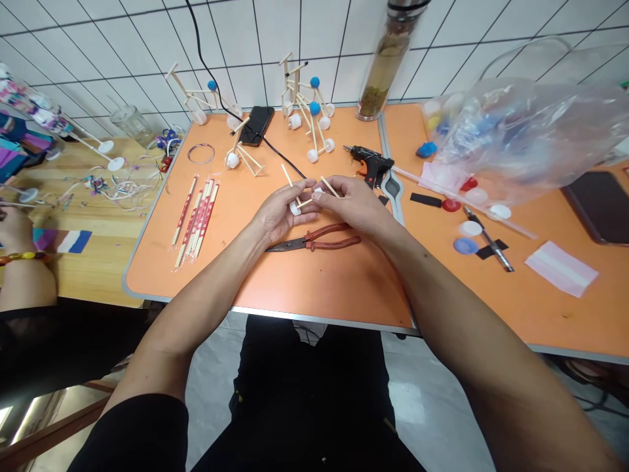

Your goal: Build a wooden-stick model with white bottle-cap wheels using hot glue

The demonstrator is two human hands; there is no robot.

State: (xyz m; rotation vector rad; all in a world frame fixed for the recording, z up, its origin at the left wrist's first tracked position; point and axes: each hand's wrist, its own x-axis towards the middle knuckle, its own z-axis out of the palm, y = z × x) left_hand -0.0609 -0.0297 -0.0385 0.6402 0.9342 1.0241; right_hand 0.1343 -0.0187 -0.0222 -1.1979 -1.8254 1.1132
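Observation:
Both my hands hold a small frame of thin wooden sticks with white caps [295, 208] above the orange table. My left hand [282, 213] has its fingers closed around the left cap and stick. With thumb and fingers, my right hand [346, 200] pinches the right end, where another white cap and a slanted stick [329, 186] show. Pliers with red handles [331, 237] lie just below my hands. Behind my right hand rests a black glue gun [371, 164]. A short stick piece with a white cap [232, 160] stands behind my left hand.
Wrapped chopsticks [199, 219] lie at the left. Stick figures with blue balls [314, 109], a phone [256, 126] and a tall bottle [386, 62] stand or lie at the back. A plastic bag [535, 137], caps and a pen [489, 239] occupy the right. Another person's arm [27, 282] is at far left.

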